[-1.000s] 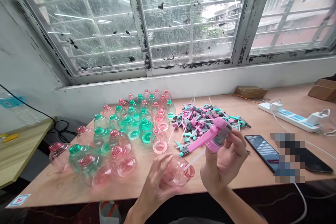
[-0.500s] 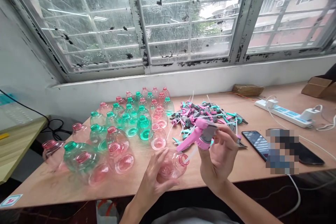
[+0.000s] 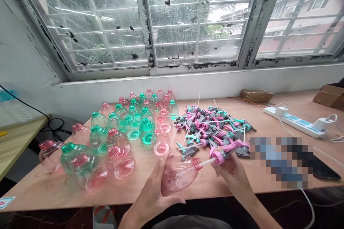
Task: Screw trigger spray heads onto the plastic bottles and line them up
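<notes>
My left hand point(image 3: 158, 189) is wrapped round a clear pink spray bottle point(image 3: 180, 174), which lies tilted on its side with its red neck toward the right. My right hand point(image 3: 231, 168) grips a pink and grey trigger sprayer head point(image 3: 219, 156) just right of that neck. The sprayer's white tube runs into the bottle's mouth, while its pink collar stays apart from the neck. Behind my right hand lies a heap of pink, teal and grey trigger sprayers point(image 3: 206, 123).
Several pink and green bottles stand on the left of the table, such as a green bottle point(image 3: 147, 131). On the right lie a white power strip point(image 3: 295, 121) and blurred phones, one a black phone point(image 3: 326, 168). A brown package point(image 3: 256, 96) sits near the wall.
My right hand has lowered and turned the sprayer, so its tube lines up with the bottle and sits further inside. The bottle has tipped more sideways in my left hand.
</notes>
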